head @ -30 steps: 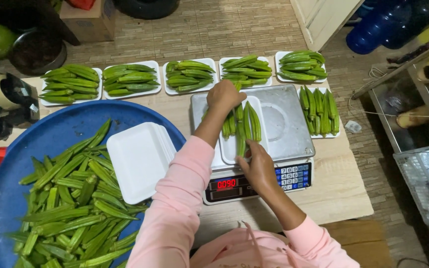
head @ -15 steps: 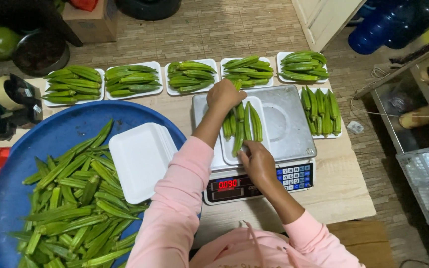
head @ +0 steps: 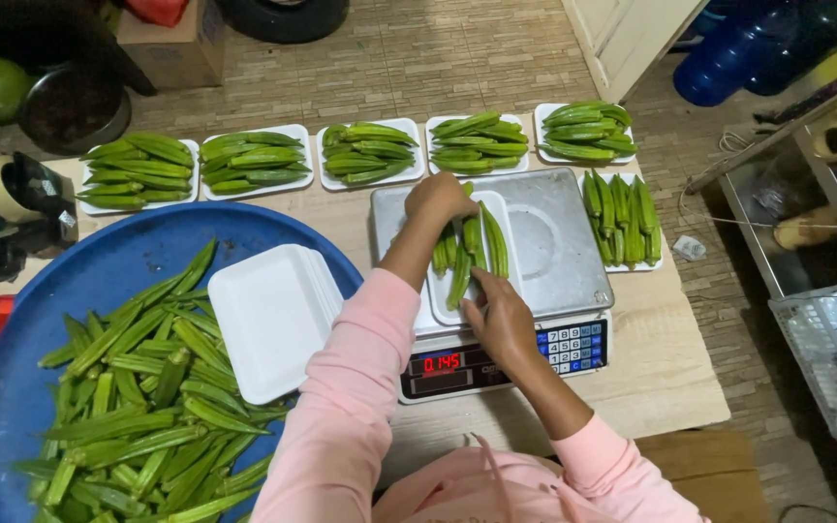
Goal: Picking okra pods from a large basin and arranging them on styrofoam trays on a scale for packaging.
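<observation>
Scale (head: pixel 544 261): silver-grey steel pan, red digits on a dark display, blue and white keys.
White foam tray (head: pixel 443 305) on the pan: green okra pods (head: pixel 472 247).
Five white trays (head: pixel 263 184) behind the scale, one (head: pixel 651 261) at its right: green okra.
Basin (head: pixel 99 281) left of the scale: blue; loose okra (head: pixel 138 407) green; stack of foam trays (head: pixel 268 320) white.
Sleeves (head: pixel 341 416) in front of the scale: pink.
Worktop (head: pixel 670 358): pale tan wood.
Jugs (head: pixel 758 44) far right of the scale: dark blue.

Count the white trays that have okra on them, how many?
7. Five filled trays sit in a row, one sits right of the scale, one lies on the scale.
</observation>
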